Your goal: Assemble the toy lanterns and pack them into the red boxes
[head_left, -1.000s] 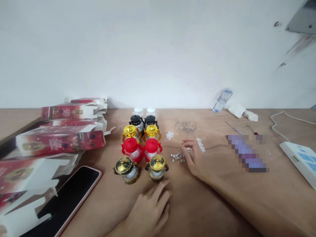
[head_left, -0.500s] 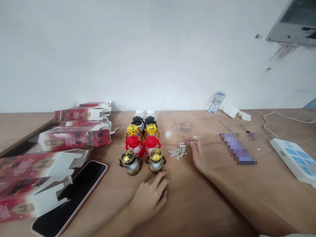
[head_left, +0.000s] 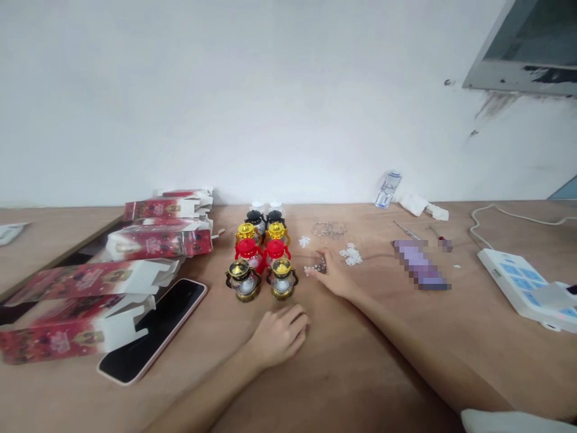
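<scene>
Two rows of small toy lanterns [head_left: 264,255] stand on the wooden table [head_left: 360,361], with bronze, red, gold, black and white tops from front to back. My left hand [head_left: 279,334] lies flat on the table just in front of the bronze pair, fingers loosely stretched, holding nothing. My right hand [head_left: 331,273] rests over a small pile of silver button cells [head_left: 315,269] to the right of the lanterns; its fingers cover part of the pile. White plastic bits [head_left: 350,255] lie beside it.
Red and white flat cartons [head_left: 135,258] pile up at the left, with a black phone [head_left: 153,328] beside them. Wire hooks [head_left: 330,229], a plastic bottle [head_left: 386,187], crumpled tissue [head_left: 421,205] and a white power strip [head_left: 523,285] with its cable lie to the right.
My right hand moved left from the white plastic bits onto the button cell pile. The camera view pulled back and shifted; my left hand stayed in front of the lanterns.
</scene>
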Action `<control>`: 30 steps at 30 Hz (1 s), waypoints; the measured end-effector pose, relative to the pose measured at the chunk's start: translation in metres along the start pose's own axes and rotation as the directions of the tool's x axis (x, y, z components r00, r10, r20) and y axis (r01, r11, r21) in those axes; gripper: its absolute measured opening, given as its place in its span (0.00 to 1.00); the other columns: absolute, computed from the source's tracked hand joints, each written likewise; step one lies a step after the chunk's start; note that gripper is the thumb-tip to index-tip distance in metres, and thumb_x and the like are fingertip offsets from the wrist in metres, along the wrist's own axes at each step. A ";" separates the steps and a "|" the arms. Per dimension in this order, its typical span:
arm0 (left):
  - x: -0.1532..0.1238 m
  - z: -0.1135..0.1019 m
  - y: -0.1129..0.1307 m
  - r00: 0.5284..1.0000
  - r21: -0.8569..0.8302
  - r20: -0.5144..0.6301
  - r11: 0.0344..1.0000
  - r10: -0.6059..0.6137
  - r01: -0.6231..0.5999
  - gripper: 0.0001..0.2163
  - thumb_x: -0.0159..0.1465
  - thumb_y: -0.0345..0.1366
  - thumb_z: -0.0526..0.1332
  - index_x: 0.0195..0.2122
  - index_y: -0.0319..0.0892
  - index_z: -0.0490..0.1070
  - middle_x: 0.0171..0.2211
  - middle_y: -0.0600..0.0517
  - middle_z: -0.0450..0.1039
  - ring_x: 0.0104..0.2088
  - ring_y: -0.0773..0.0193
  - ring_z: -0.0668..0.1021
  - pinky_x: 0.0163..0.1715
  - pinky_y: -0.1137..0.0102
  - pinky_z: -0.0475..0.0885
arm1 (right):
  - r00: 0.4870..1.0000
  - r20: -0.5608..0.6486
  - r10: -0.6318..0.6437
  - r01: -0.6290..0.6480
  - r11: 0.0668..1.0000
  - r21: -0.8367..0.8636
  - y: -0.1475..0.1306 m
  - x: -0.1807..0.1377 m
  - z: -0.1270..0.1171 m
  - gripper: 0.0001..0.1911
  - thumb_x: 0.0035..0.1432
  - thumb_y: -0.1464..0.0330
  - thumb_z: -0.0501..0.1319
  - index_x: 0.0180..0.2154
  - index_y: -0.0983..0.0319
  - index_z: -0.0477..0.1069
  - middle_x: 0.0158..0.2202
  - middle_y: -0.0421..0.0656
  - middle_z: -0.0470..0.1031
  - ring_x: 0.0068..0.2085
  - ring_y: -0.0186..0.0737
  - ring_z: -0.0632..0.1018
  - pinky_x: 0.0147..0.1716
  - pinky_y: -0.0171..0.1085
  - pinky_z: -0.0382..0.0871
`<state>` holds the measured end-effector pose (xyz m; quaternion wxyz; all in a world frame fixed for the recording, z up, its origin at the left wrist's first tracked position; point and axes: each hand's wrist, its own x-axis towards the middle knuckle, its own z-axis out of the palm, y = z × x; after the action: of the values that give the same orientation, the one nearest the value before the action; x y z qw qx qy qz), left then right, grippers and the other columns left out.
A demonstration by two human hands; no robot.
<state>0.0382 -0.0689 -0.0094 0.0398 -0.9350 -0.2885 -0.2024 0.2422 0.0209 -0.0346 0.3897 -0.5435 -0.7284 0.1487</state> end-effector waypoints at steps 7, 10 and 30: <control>0.005 -0.011 0.000 0.905 0.340 -0.424 0.934 0.043 0.114 0.11 0.60 0.30 0.57 0.44 0.43 0.70 0.43 0.47 0.75 0.42 0.58 0.73 0.42 0.64 0.65 | 0.978 0.126 -0.167 0.181 0.977 -0.111 -0.007 0.011 0.014 0.13 0.60 0.64 0.56 0.44 0.63 0.66 0.49 0.53 0.69 0.53 0.48 0.70 0.51 0.46 0.64; 0.011 -0.022 -0.004 0.832 0.396 -0.553 0.865 -0.043 0.308 0.17 0.58 0.32 0.60 0.50 0.41 0.68 0.47 0.42 0.73 0.48 0.53 0.71 0.47 0.62 0.64 | 0.973 0.138 -0.187 0.198 0.977 -0.073 -0.004 0.014 0.013 0.07 0.62 0.70 0.53 0.41 0.62 0.67 0.45 0.48 0.73 0.47 0.43 0.74 0.47 0.41 0.67; 0.006 -0.044 -0.007 0.878 0.179 -0.411 0.923 -0.245 0.341 0.07 0.62 0.31 0.56 0.42 0.42 0.66 0.44 0.44 0.68 0.42 0.56 0.72 0.40 0.64 0.71 | 0.968 0.063 -0.242 0.250 0.945 -0.211 -0.005 0.007 0.010 0.11 0.61 0.70 0.54 0.41 0.57 0.73 0.51 0.49 0.69 0.57 0.49 0.64 0.55 0.54 0.59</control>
<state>0.0233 -0.0685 0.0335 0.1793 -0.8105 -0.4372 -0.3461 0.2311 0.0274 -0.0347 0.3304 -0.4849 -0.8093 0.0283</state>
